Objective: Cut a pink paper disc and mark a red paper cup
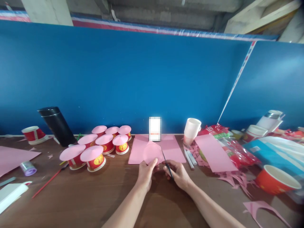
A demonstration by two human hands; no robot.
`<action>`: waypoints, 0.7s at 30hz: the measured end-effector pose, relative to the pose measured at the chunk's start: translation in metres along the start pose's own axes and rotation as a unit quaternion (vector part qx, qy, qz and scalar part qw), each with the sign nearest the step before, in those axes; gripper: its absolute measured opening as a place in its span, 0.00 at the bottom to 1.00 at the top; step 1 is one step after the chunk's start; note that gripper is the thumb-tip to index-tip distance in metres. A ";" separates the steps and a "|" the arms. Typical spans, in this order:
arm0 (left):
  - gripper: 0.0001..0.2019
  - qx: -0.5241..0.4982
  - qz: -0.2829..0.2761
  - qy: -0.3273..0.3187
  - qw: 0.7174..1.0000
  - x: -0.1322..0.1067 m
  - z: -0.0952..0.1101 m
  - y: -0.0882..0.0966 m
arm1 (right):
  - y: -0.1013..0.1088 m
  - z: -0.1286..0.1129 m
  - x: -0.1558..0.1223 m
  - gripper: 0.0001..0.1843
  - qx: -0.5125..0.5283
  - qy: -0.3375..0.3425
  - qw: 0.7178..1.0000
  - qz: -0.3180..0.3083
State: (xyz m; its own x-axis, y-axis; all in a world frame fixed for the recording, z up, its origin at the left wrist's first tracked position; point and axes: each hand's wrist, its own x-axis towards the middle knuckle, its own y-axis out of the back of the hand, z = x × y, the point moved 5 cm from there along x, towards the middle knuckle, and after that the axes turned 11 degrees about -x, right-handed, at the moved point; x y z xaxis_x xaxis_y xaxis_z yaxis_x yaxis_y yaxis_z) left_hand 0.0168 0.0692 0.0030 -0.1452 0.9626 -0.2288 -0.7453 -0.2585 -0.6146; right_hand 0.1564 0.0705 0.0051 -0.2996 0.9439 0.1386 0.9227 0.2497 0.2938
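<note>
Held a pink paper disc [153, 152] in the left hand [144, 174], pinched at its lower edge with the thumb flat on the near face and the fingers mostly behind. Had the right hand [180, 173] curled round the dark scissors [169, 170], with the blades aimed upward and away along the disc's right edge. Could not quite make out the spread of those blades, seen nearly edge-on. Worked in the middle of the brown table [95, 202], with the disc over the near part of a flat pink backing sheet [137, 152]. Met a pale upright object [155, 128], pixelated past naming, at the back of that sheet. Had to the left eight red cups [122, 148] under pink cone tops [91, 153], plus a black bottle [57, 126] near the blue panel [152, 72] and a red-handled brush [48, 182] on the tabletop. Had to the right a stack of white paper cups [192, 128], two pale markers [189, 159], a pink oblong sheet [215, 153] beside red packets [244, 155], and ragged pink offcuts [234, 180] near an orange-red cup [268, 180].
</note>
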 end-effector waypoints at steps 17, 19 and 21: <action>0.15 0.016 -0.004 -0.001 1.000 -0.001 0.000 0.001 | 0.001 -0.005 -0.002 0.20 0.014 0.009 1.000 -0.008; 0.15 0.018 -0.003 -0.001 1.000 -0.001 0.000 0.001 | 0.001 -0.006 -0.002 0.20 0.016 0.011 1.000 -0.007; 0.15 0.022 -0.002 0.000 1.000 -0.001 0.000 0.001 | 0.001 -0.006 -0.001 0.20 0.017 0.010 1.000 -0.007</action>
State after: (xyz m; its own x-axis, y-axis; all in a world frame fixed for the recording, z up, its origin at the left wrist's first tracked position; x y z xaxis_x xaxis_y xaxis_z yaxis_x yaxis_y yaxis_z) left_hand 0.0160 0.0683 0.0024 -0.1430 0.9635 -0.2264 -0.7738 -0.2514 -0.5814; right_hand 0.1562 0.0682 0.0104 -0.3164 0.9360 0.1544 0.9262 0.2696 0.2636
